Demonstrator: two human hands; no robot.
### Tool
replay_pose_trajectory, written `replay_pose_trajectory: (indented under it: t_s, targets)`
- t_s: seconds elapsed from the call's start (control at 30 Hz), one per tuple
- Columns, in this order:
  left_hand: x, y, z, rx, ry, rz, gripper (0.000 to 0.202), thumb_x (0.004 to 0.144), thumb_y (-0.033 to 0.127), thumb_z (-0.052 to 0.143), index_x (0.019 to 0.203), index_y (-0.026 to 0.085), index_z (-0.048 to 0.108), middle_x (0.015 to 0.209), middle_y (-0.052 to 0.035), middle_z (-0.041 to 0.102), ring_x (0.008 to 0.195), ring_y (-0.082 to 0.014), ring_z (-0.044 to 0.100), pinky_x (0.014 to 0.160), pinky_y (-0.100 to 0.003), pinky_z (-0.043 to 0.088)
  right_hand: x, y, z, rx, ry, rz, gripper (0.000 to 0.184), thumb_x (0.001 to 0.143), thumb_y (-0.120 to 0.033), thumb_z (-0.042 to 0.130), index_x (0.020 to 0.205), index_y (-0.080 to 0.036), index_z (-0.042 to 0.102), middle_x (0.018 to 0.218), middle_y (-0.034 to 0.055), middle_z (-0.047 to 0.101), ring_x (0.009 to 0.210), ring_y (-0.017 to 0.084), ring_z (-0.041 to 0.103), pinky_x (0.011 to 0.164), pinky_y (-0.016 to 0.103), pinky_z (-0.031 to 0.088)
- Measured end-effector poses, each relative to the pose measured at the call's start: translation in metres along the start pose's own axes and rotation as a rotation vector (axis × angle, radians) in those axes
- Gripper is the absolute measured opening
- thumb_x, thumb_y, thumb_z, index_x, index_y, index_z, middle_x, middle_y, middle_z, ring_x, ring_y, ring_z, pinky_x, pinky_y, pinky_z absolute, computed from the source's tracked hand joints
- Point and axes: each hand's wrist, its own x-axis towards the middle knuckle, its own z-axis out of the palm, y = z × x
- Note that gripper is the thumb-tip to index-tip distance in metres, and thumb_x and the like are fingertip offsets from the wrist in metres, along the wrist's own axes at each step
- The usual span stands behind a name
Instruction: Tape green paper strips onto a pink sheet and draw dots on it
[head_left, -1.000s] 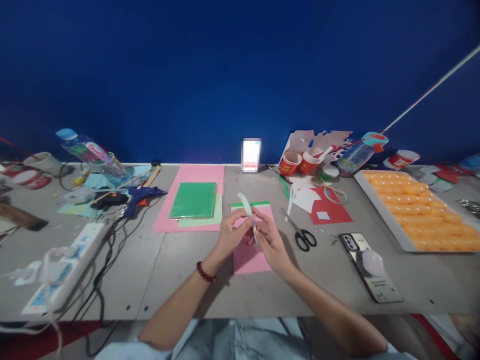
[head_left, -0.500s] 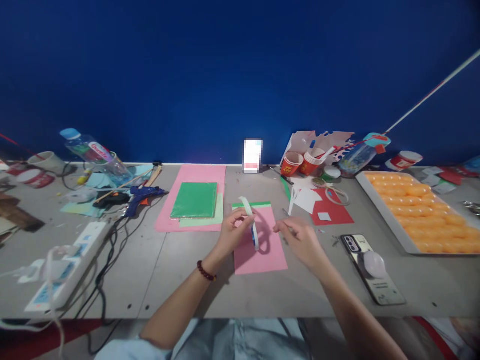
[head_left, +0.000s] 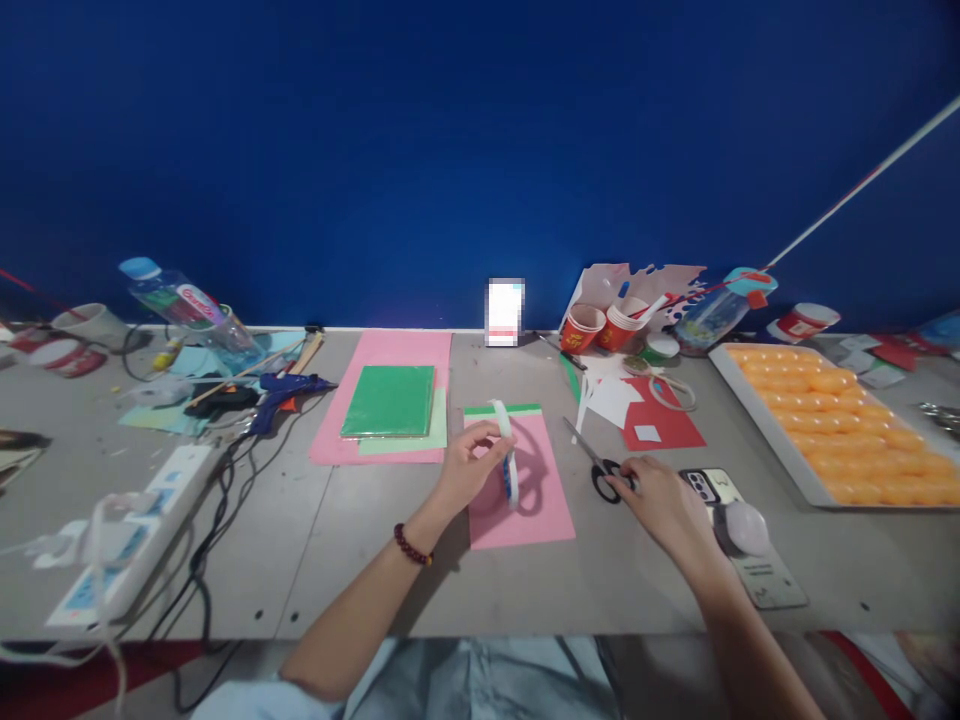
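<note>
My left hand (head_left: 474,462) pinches a thin white roll of tape (head_left: 511,478), held on edge over a pink sheet of paper (head_left: 484,525). Blue shows on the inner side of the roll. A green strip (head_left: 476,411) runs along the sheet's far edge. To the right, my right hand (head_left: 660,497) has its fingers closed at the black handles of a pair of scissors (head_left: 602,470). The scissors lie on the table with their blades pointing away and to the left. Part of one handle is hidden by my fingers.
On the left are a green packet (head_left: 390,400), a blue glue gun (head_left: 281,395), a power strip (head_left: 139,535) and cables. A phone (head_left: 776,575) lies by my right hand. Beyond are red paper (head_left: 679,425), paper cups (head_left: 583,328) and a tray (head_left: 772,450) of orange pieces.
My right hand has moved right and towards me, from beside the pink sheet to the scissors' handles, uncovering the blades. My left hand stays in place, its tape roll slightly turned.
</note>
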Motion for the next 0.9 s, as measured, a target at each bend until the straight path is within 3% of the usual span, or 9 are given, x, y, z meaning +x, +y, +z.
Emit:
replay_pose_trajectory:
  t_s: [0.1, 0.3, 0.43, 0.53, 0.7, 0.9]
  targets:
    - [0.000, 0.000, 0.000, -0.034, -0.016, -0.034, 0.027, 0.077, 0.044, 0.069, 0.074, 0.017, 0.070, 0.078, -0.0040, 0.064, 0.071, -0.0141, 0.057, 0.062, -0.024, 0.044, 0.002, -0.005, 0.006, 0.025, 0.037, -0.032, 0.020, 0.087, -0.038, 0.055, 0.085, -0.019, 0.063, 0.093, 0.0103, 0.065, 0.077, 0.024, 0.063, 0.062, 0.030, 0.038]
    - [0.003, -0.003, 0.001, -0.125, 0.002, -0.063, 0.026, 0.073, 0.043, 0.073, 0.073, 0.017, 0.069, 0.075, -0.0034, 0.064, 0.067, -0.0129, 0.056, 0.061, -0.024, 0.046, 0.008, -0.003, 0.008, 0.209, -0.046, -0.055, 0.011, 0.084, -0.029, 0.052, 0.082, -0.020, 0.057, 0.085, 0.0079, 0.066, 0.074, 0.022, 0.062, 0.061, 0.029, 0.039]
    - [0.004, -0.002, 0.001, -0.155, -0.006, -0.091, 0.028, 0.071, 0.044, 0.074, 0.072, 0.016, 0.070, 0.075, -0.0037, 0.065, 0.071, -0.0142, 0.058, 0.067, -0.026, 0.048, 0.011, 0.007, -0.009, 0.506, -0.247, 0.008, 0.021, 0.086, -0.041, 0.045, 0.089, -0.020, 0.052, 0.078, 0.0039, 0.064, 0.055, 0.016, 0.059, 0.056, 0.029, 0.042]
    - [0.004, -0.002, 0.000, -0.165, -0.003, -0.109, 0.029, 0.070, 0.045, 0.074, 0.071, 0.016, 0.069, 0.075, -0.0039, 0.065, 0.072, -0.0148, 0.059, 0.068, -0.027, 0.048, 0.010, 0.009, -0.030, 0.677, -0.385, -0.055, 0.026, 0.084, -0.045, 0.048, 0.094, -0.021, 0.050, 0.075, 0.0002, 0.059, 0.057, 0.014, 0.056, 0.054, 0.026, 0.043]
    - [0.004, -0.002, 0.000, -0.157, 0.017, -0.104, 0.030, 0.069, 0.045, 0.075, 0.069, 0.015, 0.068, 0.075, -0.0031, 0.063, 0.071, -0.0136, 0.057, 0.066, -0.026, 0.048, 0.006, -0.006, -0.053, 0.534, -0.500, -0.249, 0.018, 0.075, -0.033, 0.061, 0.087, -0.023, 0.054, 0.064, -0.0046, 0.050, 0.058, 0.012, 0.046, 0.053, 0.023, 0.035]
    - [0.003, -0.002, 0.003, -0.166, 0.037, -0.071, 0.030, 0.066, 0.045, 0.077, 0.065, 0.017, 0.067, 0.073, -0.0023, 0.060, 0.070, -0.0133, 0.056, 0.062, -0.025, 0.048, 0.008, -0.020, -0.051, 0.545, -0.543, -0.306, 0.020, 0.072, -0.030, 0.066, 0.083, -0.023, 0.052, 0.066, -0.0054, 0.054, 0.057, 0.011, 0.044, 0.051, 0.022, 0.031]
